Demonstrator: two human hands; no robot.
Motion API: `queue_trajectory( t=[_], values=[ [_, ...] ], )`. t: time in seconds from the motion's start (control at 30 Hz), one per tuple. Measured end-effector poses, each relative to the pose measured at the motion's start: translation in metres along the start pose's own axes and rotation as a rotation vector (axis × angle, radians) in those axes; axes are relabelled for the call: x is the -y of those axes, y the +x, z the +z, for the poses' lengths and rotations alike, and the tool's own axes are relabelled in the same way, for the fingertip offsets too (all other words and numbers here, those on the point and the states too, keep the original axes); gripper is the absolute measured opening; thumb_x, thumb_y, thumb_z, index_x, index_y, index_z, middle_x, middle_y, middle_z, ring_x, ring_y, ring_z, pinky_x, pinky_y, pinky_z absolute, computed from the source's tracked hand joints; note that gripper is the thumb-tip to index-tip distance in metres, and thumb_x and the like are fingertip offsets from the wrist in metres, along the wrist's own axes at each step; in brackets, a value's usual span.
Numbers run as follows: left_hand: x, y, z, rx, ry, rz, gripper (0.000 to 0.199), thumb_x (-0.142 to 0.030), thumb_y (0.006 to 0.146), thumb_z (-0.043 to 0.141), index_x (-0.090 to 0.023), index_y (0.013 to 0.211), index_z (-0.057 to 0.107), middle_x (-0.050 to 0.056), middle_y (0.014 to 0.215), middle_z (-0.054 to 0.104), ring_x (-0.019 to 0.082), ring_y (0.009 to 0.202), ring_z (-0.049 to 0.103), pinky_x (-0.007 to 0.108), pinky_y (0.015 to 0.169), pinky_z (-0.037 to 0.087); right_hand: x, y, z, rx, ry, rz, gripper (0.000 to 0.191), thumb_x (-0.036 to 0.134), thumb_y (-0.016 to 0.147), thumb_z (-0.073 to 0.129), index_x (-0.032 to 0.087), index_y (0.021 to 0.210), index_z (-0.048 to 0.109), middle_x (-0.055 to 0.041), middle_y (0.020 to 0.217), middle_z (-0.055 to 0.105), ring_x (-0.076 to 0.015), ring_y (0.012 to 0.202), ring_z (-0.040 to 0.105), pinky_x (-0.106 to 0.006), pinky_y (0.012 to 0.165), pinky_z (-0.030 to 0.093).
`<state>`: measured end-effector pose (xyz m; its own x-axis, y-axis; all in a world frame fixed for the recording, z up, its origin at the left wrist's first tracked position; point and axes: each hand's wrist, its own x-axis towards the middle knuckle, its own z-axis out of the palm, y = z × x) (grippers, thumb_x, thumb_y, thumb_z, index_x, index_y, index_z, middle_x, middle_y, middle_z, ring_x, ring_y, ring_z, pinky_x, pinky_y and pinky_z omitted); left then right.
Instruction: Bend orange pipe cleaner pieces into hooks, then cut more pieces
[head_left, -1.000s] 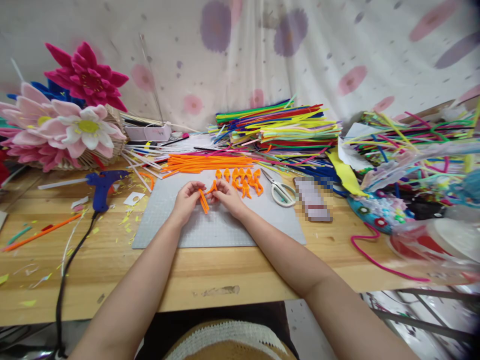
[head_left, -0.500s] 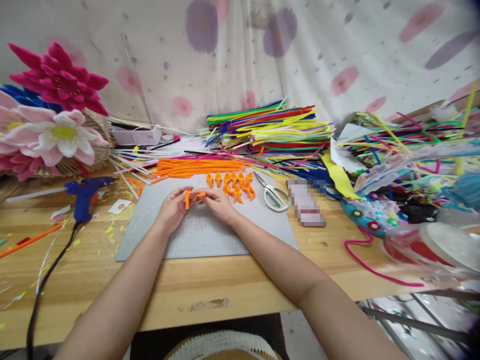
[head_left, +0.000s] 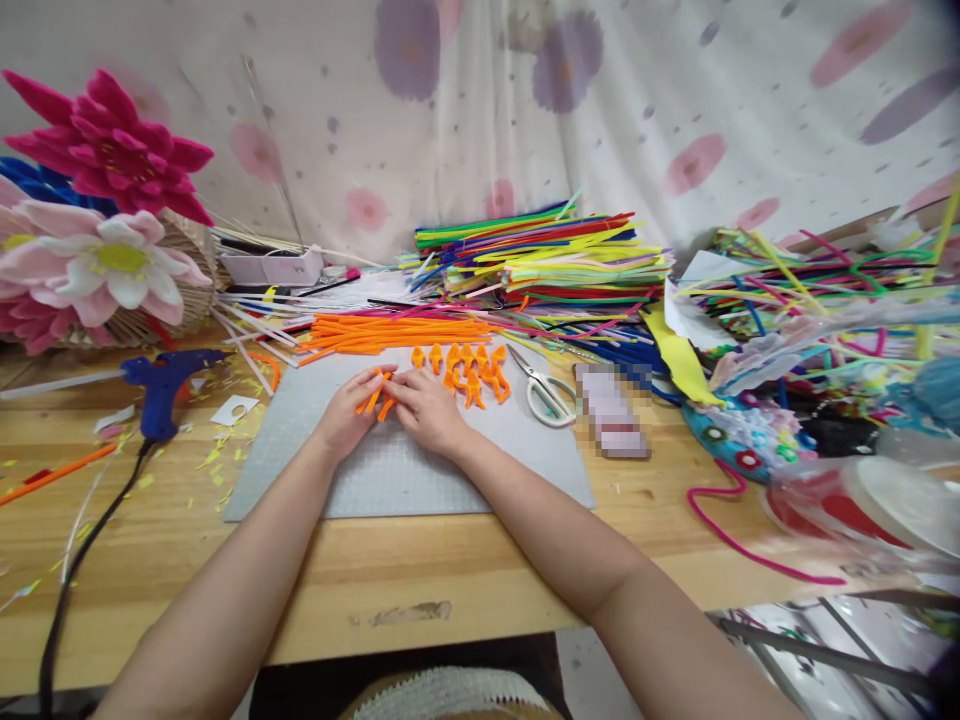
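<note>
Over the grey mat (head_left: 420,480), my left hand (head_left: 349,412) and my right hand (head_left: 427,408) meet around a small bent orange pipe-cleaner piece (head_left: 384,404). Both hands have their fingers closed on it, and its two ends hang down between them. Just right of my right hand, several shaped orange pieces (head_left: 472,372) lie in rows on the mat. Behind the hands is a bundle of straight orange pipe cleaners (head_left: 397,332). White-handled scissors (head_left: 547,393) rest at the mat's right side, blades pointing up and left.
A blue glue gun (head_left: 161,395) with a black cord lies on the left, below felt flowers (head_left: 120,260). A phone-like object (head_left: 611,410) sits right of the scissors. Coloured pipe cleaners (head_left: 555,255) are piled behind; a plastic tub (head_left: 892,505) stands far right.
My right hand has come closer to my left, its fingers now over the orange piece. The piece has turned so that its ends point downward. The view has shifted slightly.
</note>
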<state>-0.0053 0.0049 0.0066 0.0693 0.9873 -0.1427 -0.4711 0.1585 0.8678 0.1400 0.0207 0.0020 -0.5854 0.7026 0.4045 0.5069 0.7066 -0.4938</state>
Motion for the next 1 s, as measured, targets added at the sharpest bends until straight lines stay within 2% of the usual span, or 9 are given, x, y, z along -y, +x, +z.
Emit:
queue_trajectory(
  t=[0.17,0.3,0.37,0.47,0.6,0.67,0.8,0.9,1.0],
  values=[
    [-0.007,-0.003,0.001,0.042,0.025,-0.075,0.029,-0.013,0.066,0.063,-0.015,0.095,0.068,0.009,0.090,0.068,0.014,0.077,0.063,0.023,0.066,0.052,-0.002,-0.002,-0.001,0.009,-0.002,0.021,0.030,0.022,0.086,0.042,0.019,0.108,0.061,-0.0085,0.103,0.059,-0.0184,0.100,0.047,-0.033,0.090,0.037],
    [-0.004,-0.004,0.001,0.072,0.086,-0.109,0.038,-0.004,0.060,0.059,-0.015,0.096,0.066,0.007,0.093,0.067,0.016,0.076,0.064,0.028,0.065,0.054,-0.002,-0.004,0.003,-0.046,0.112,0.137,0.018,0.019,0.083,0.047,0.018,0.095,0.060,-0.0066,0.094,0.062,-0.0166,0.093,0.051,-0.031,0.084,0.039],
    [-0.001,-0.004,0.001,0.056,0.148,-0.099,0.036,-0.004,0.059,0.059,-0.017,0.092,0.067,0.005,0.091,0.067,0.014,0.071,0.063,0.026,0.060,0.053,-0.001,-0.006,0.006,-0.108,0.226,0.210,0.014,0.018,0.080,0.050,0.018,0.092,0.056,-0.0036,0.089,0.061,-0.0144,0.086,0.054,-0.029,0.079,0.041],
    [0.003,-0.005,0.001,0.054,0.290,-0.055,0.024,-0.011,0.064,0.061,-0.017,0.087,0.068,0.004,0.076,0.066,0.011,0.058,0.058,0.019,0.046,0.046,-0.003,-0.006,0.009,-0.214,0.417,0.280,0.012,0.019,0.076,0.052,0.018,0.088,0.050,-0.0002,0.082,0.059,-0.0114,0.075,0.055,-0.026,0.073,0.043],
    [0.006,-0.008,0.004,0.060,0.468,-0.001,0.013,-0.021,0.071,0.061,-0.015,0.080,0.068,-0.001,0.050,0.053,0.006,0.037,0.038,0.018,0.034,0.027,-0.012,-0.002,0.011,-0.371,0.624,0.385,0.023,0.024,0.069,0.059,0.018,0.087,0.046,0.0009,0.081,0.055,-0.0090,0.069,0.053,-0.023,0.066,0.044],
    [0.008,-0.009,0.006,0.067,0.524,0.075,0.012,-0.021,0.072,0.060,-0.016,0.079,0.069,-0.002,0.051,0.053,0.006,0.038,0.035,0.019,0.037,0.027,-0.016,0.001,0.010,-0.359,0.785,0.459,0.029,0.028,0.067,0.062,0.018,0.089,0.046,0.0018,0.080,0.054,-0.0072,0.063,0.051,-0.021,0.059,0.043],
    [0.011,-0.010,0.005,0.106,0.726,0.286,0.011,-0.021,0.073,0.058,-0.019,0.074,0.068,-0.001,0.059,0.058,0.010,0.053,0.047,0.020,0.052,0.037,-0.016,0.001,0.002,-0.206,1.031,0.586,0.027,0.042,0.071,0.058,0.018,0.080,0.049,0.0056,0.064,0.048,-0.0035,0.045,0.040,-0.018,0.042,0.033],
    [0.013,-0.009,0.001,0.080,0.858,0.394,0.013,-0.020,0.072,0.059,-0.021,0.081,0.069,0.001,0.076,0.066,0.015,0.070,0.055,0.024,0.068,0.042,-0.012,-0.002,0.001,-0.140,0.967,0.570,0.029,0.046,0.073,0.055,0.018,0.074,0.050,0.0079,0.053,0.040,-0.0037,0.040,0.034,-0.017,0.038,0.026],
    [0.015,-0.008,-0.001,0.064,0.904,0.422,0.017,-0.020,0.072,0.059,-0.021,0.086,0.069,0.003,0.087,0.067,0.017,0.081,0.057,0.026,0.078,0.041,-0.010,-0.002,0.007,-0.172,0.822,0.454,0.027,0.045,0.075,0.054,0.018,0.071,0.051,0.0068,0.054,0.042,-0.0052,0.046,0.037,-0.018,0.044,0.029]
  ],
)
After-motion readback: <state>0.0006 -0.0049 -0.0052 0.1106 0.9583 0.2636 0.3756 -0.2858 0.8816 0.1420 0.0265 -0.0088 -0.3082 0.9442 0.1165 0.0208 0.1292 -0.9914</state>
